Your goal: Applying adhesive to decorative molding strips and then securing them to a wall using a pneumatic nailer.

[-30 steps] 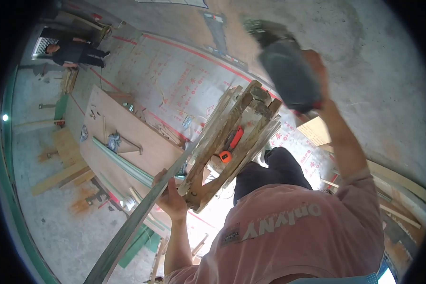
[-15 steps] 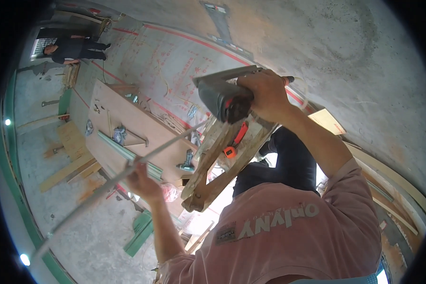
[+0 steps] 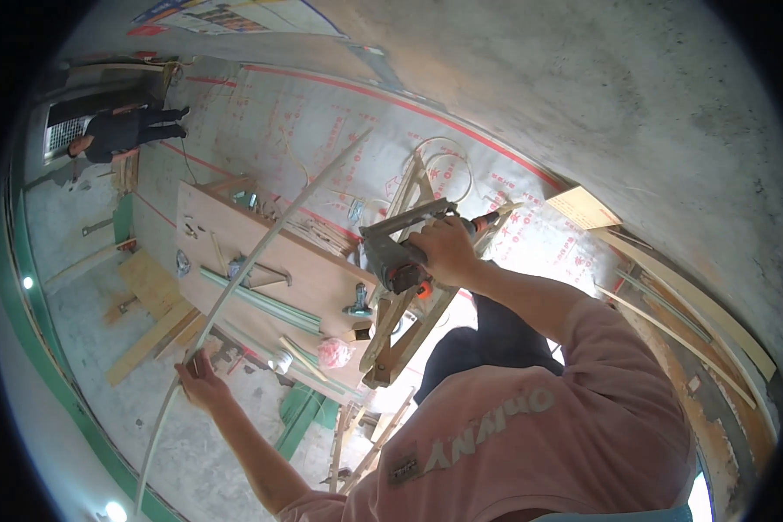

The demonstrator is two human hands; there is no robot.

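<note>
My left hand (image 3: 198,383) is closed around a long, thin, pale strip (image 3: 261,248), held well below its middle. The strip slants across the left half of the view, its upper end over the floor sheeting and its lower end near the bottom edge. My right hand (image 3: 444,250) grips a dark nail gun (image 3: 390,254) by its handle, with an orange-and-black fitting at the rear. The gun is held over a wooden step stool or sawhorse (image 3: 444,304). On that stand an orange tape measure (image 3: 424,289) shows partly behind the gun.
A workbench board (image 3: 309,261) carries green strips (image 3: 257,300), a cordless drill (image 3: 358,301) and a pink plastic bundle (image 3: 334,353). A pale hose (image 3: 444,143) coils on the printed floor sheeting. Boards (image 3: 705,296) lean along the right wall. Another person (image 3: 117,132) stands at the far left.
My left hand has moved left and down, and the strip now stands steeper, with its upper end in plain sight. My right hand has lowered the nail gun and drawn it away from the wall.
</note>
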